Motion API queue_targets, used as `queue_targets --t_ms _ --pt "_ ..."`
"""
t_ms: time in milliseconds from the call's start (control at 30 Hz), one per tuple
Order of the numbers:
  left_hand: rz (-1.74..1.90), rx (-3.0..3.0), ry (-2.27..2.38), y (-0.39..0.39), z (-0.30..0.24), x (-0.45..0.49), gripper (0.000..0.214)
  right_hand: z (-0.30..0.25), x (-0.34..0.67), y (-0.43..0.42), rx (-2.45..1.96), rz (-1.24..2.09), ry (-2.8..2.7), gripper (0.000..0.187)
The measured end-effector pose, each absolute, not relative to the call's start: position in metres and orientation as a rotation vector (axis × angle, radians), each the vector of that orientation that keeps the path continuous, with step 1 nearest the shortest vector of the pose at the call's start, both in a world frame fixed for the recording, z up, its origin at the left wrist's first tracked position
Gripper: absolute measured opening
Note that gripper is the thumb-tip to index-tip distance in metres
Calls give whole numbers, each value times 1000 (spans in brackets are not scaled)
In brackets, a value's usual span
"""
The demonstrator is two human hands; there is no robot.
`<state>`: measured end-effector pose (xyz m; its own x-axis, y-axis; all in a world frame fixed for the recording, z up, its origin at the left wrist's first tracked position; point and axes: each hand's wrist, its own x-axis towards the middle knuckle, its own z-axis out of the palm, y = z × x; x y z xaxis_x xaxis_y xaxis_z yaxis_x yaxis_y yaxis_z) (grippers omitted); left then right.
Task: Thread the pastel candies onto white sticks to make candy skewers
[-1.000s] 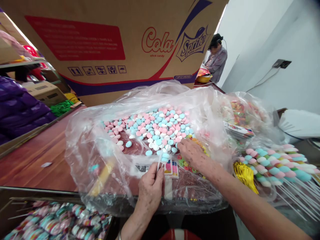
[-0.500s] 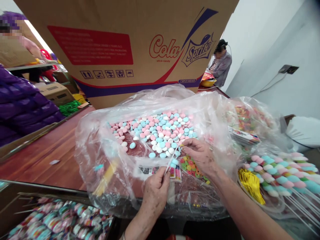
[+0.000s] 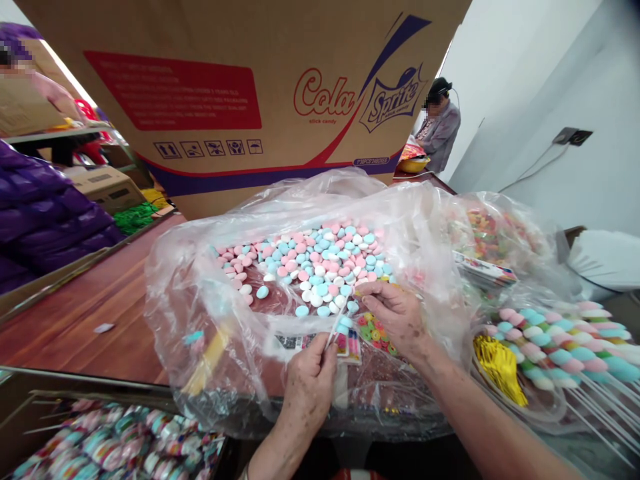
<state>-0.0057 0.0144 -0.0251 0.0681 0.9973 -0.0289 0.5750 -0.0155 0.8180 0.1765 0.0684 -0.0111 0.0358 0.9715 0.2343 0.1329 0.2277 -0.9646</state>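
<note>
My left hand is closed, pinching a thin white stick that slants up and right. Close to the stick's upper end is my right hand, thumb and forefinger pinched together. Whatever small piece they hold is hidden. Beyond both hands, pink, blue and white oval candies lie spread on clear plastic sheeting. Red, green and yellow ring gummies lie below the right fingers. A printed card is partly covered behind the left hand.
A large cardboard carton stands at the back. On the right are finished candy skewers, gold twist ties and bagged gummies. A box of wrapped candies sits lower left. Another person works far right.
The view has shifted slightly, moving the scene a little left. Both hands keep nearly the same pose, with the left still holding the stick and the right fingers near its tip.
</note>
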Motion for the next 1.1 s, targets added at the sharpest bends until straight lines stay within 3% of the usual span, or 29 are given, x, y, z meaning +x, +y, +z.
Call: queue_targets --t_ms 133,400,533,700,1100 --pt "822 1665 1529 15 -23 -6 30 -13 176 68 -1157 880 -1455 11" --pt "922 1543 1477 14 -31 -9 29 8 168 62 -1129 1206 -1545 20" --pt "1001 1381 1444 13 -32 -9 29 16 186 80 -1382 888 -1548 23" --pt "1056 1245 1404 13 -32 -9 31 16 188 96 -1814 413 -2119 22" --pt "1070 1195 1365 14 -36 -9 32 -6 169 91 -1839 301 -2314 10"
